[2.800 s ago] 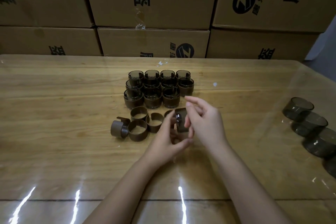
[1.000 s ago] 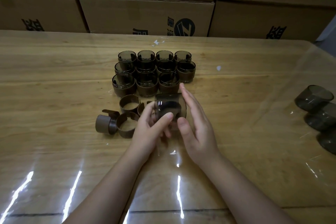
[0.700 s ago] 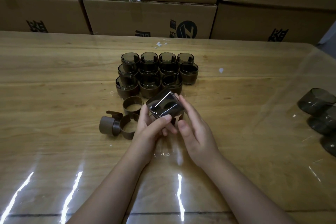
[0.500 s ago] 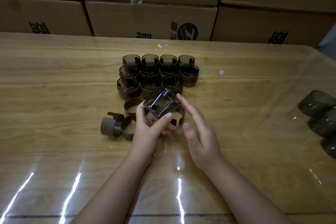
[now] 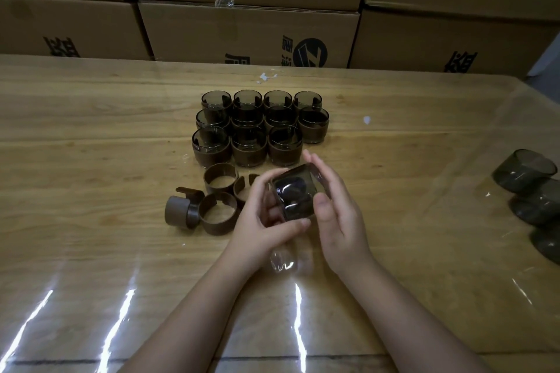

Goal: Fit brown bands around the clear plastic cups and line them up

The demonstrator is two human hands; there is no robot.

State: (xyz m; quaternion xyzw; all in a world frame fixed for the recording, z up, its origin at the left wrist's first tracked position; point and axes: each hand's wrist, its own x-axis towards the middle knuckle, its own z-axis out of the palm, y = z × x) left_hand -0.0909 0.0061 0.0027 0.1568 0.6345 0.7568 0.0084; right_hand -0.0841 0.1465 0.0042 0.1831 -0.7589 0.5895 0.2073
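What could go wrong: the smoky clear plastic cup (image 5: 295, 194) is slick & tipped over, up off the shiny wooden table (image 5: 91, 145). It may slip out & drop on the loose brown plastic bands (image 5: 219, 179) just left of it. It could also bump the block of banded cups (image 5: 257, 127) right above it in the frame & mess up the rows. A hard squeeze might bend the thin wall. A dark shape shows thru the cup, but I can't tell if a band is on it, so a band could end up crooked.

Hands: both arms come up from the bottom of the frame & meet near the middle. The left hand (image 5: 263, 221) holds the cup from the left, w/ its thumb laid across the near edge & its other fingers curled behind. The right hand (image 5: 336, 209) takes the right side. Its fingers are close together & almost straight along the far side, w/ the thumb pressed on the near corner. So the cup is pinched btw both hands.

More bare smoky cups (image 5: 524, 169) wait at the right edge, well apart.
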